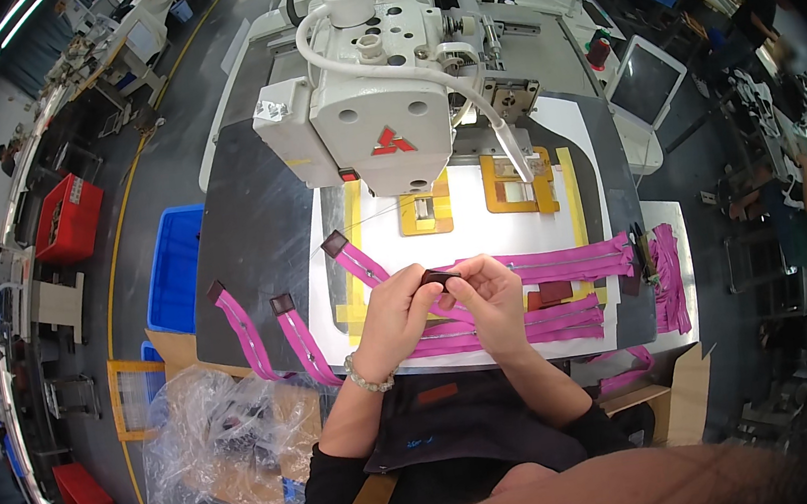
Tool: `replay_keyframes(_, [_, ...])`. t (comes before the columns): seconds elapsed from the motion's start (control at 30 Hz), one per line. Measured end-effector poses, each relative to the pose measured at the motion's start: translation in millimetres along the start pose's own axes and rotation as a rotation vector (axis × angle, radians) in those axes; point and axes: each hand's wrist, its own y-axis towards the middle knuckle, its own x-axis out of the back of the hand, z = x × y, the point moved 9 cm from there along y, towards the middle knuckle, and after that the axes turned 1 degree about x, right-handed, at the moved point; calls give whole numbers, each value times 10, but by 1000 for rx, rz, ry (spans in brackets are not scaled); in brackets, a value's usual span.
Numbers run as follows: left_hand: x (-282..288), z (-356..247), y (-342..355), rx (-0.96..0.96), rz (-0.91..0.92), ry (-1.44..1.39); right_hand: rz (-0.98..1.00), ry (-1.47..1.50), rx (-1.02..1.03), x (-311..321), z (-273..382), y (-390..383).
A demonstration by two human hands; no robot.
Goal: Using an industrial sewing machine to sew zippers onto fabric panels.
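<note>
The person's left hand (391,316) and right hand (493,303) pinch a small dark piece (440,277) between them, before a white sewing machine (372,120). Magenta zipper strips (571,263) lie on either side across the dark tabletop (252,210) and white sheet (565,131); three at left show dark brown ends (334,244).

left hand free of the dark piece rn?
No, the left hand and the right hand both pinch the dark piece between them.
</note>
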Motion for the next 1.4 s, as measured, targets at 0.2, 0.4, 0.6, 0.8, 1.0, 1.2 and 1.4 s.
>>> replay_keyframes(0.2, [19, -55, -15, -30, -53, 31, 14, 41, 14, 12, -21, -29])
replay_keyframes(0.4, [16, -37, -13, -29, -51, 41, -20, 19, 10, 31, -57, -36])
replay_keyframes(0.6, [20, -11, -7, -11, -61, 3, -25, 19, 0, 41, -106, -49])
replay_keyframes(0.8, [30, 49, 0, 11, -67, -21, -18, 36, 14, 15, -125, -50])
replay_keyframes(1.0, [18, 79, 41, 40, -47, -49, -23, 18, -1, 24, -117, -35])
replay_keyframes(1.2, [35, 106, 42, 9, -26, -46, 4, 37, -5, -8, -122, -34])
replay_keyframes(1.4, [-31, 102, 59, 25, 111, -107, 141, -87, -98, -7, -20, -23])
